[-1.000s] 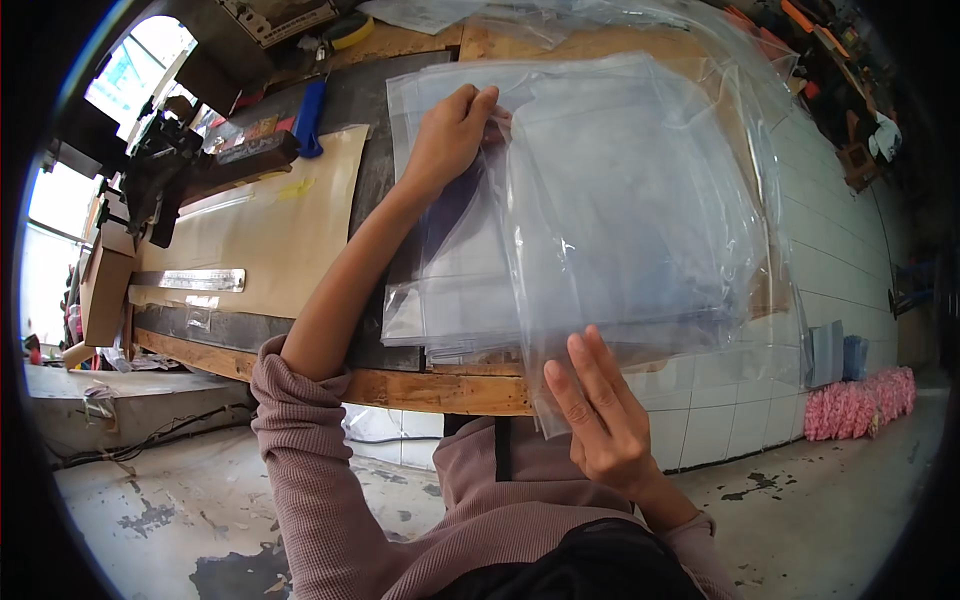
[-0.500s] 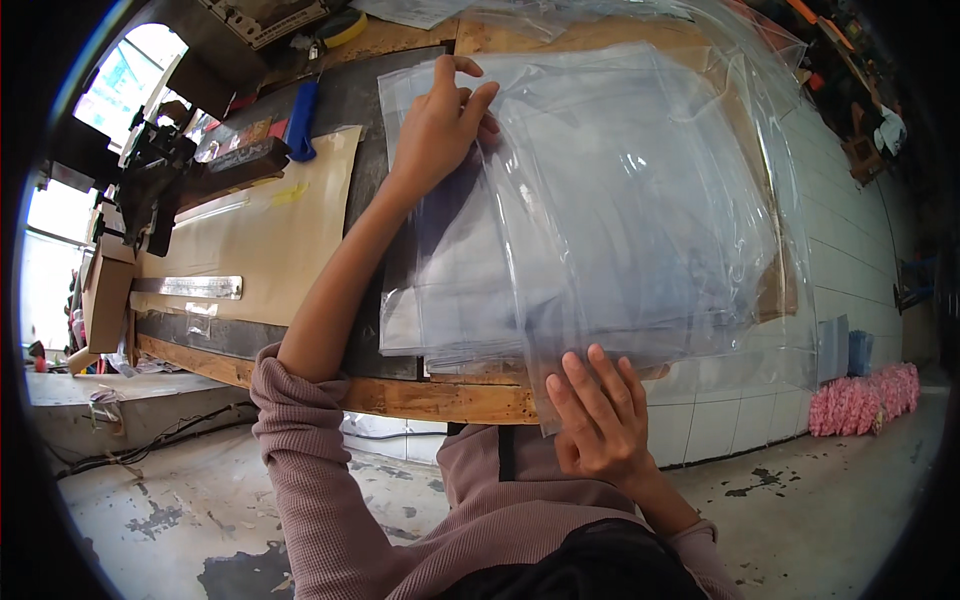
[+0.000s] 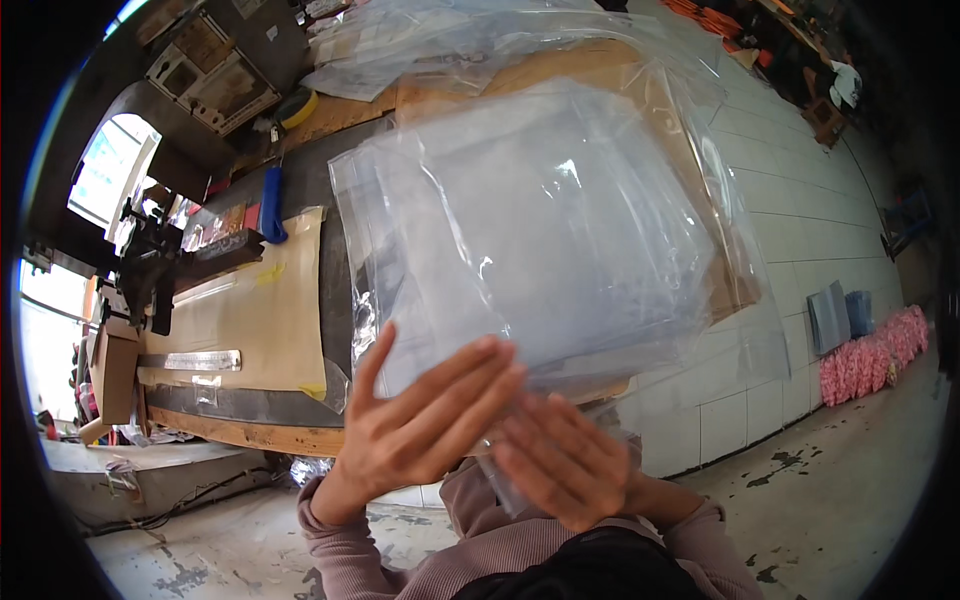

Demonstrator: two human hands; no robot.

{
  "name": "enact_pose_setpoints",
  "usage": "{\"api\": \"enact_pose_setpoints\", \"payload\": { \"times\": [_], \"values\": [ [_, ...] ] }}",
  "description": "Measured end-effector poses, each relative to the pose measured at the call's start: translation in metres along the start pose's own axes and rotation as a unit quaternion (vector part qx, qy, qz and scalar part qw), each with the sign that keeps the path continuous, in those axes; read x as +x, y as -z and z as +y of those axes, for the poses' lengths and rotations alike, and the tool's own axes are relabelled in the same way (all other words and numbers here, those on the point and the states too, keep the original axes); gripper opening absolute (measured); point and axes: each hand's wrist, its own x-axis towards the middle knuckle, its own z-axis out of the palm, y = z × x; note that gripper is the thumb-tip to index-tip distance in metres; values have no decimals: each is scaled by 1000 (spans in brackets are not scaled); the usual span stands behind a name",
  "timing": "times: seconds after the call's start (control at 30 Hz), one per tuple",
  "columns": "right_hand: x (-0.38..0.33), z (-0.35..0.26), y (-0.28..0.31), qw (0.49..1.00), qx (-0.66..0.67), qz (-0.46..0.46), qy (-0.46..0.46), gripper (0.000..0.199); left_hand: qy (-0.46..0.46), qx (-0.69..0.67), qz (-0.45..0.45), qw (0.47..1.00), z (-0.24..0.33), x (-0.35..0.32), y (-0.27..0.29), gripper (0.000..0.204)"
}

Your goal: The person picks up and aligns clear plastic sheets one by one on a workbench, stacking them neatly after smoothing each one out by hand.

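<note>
Both hands meet at the near edge of the clear plastic bag stack [image 3: 540, 240], left hand [image 3: 420, 425] spread flat under it, right hand [image 3: 560, 465] pressed over its lower corner, the stack extending away above the bench [image 3: 250, 435].
</note>
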Motion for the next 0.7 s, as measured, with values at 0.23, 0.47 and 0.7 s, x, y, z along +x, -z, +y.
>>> {"api": "enact_pose_setpoints", "payload": {
  "times": [0.23,0.47,0.7],
  "values": [
    [-16,-15,-6,934,-224,264,86,31,3,132,251,959,-28,-36,-13,11],
    [-62,28,12,881,-386,274,14,41,117,106,194,968,-37,-81,-23,14],
    [-76,37,30,906,-326,256,-86,14,151,-48,90,983,-27,-61,-37,33]
  ]
}}
